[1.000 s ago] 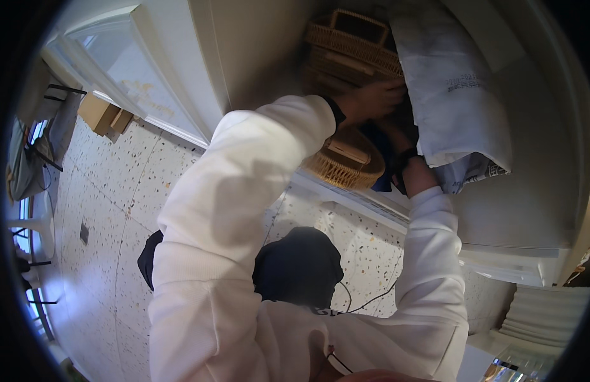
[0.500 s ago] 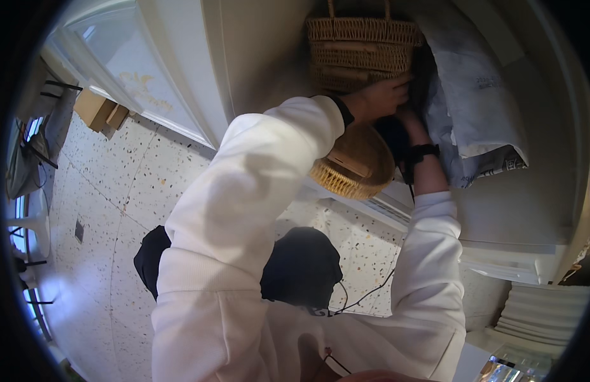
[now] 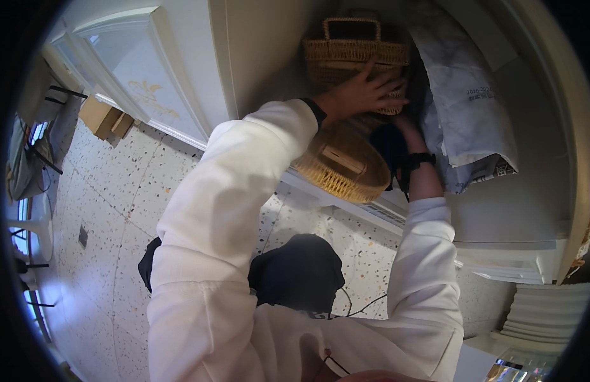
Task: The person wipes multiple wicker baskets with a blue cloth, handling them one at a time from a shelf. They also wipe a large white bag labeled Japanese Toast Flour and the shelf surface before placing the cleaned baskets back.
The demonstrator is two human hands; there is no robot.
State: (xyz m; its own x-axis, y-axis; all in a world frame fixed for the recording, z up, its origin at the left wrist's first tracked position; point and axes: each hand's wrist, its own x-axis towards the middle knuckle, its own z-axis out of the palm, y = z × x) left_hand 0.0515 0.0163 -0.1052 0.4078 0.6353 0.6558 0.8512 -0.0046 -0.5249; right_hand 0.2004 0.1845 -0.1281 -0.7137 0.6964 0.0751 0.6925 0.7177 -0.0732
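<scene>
Inside the cabinet stands a wicker basket [image 3: 355, 51] with an upright handle. My left hand [image 3: 362, 95] lies against its front with the fingers spread, open. Just below that hand is a round, shallow wicker basket [image 3: 343, 169] with a wooden piece across it, near the cabinet's front edge. My right hand [image 3: 406, 130] reaches in beside a dark blue item [image 3: 389, 146] whose kind I cannot make out. The right fingers are hidden in shadow below the upright basket's corner, so what they hold does not show.
A large pale printed bag [image 3: 470, 108] fills the cabinet's right side. To the left stands a white panelled door [image 3: 142, 70]. A cardboard box [image 3: 99, 116] sits on the speckled floor [image 3: 98, 191]. My dark-clothed knee [image 3: 298, 270] is below the cabinet opening.
My left hand has shifted left and up, and its fingers have spread. The upright basket sits a little lower in view, its handle now fully visible. The round basket appears slightly further left.
</scene>
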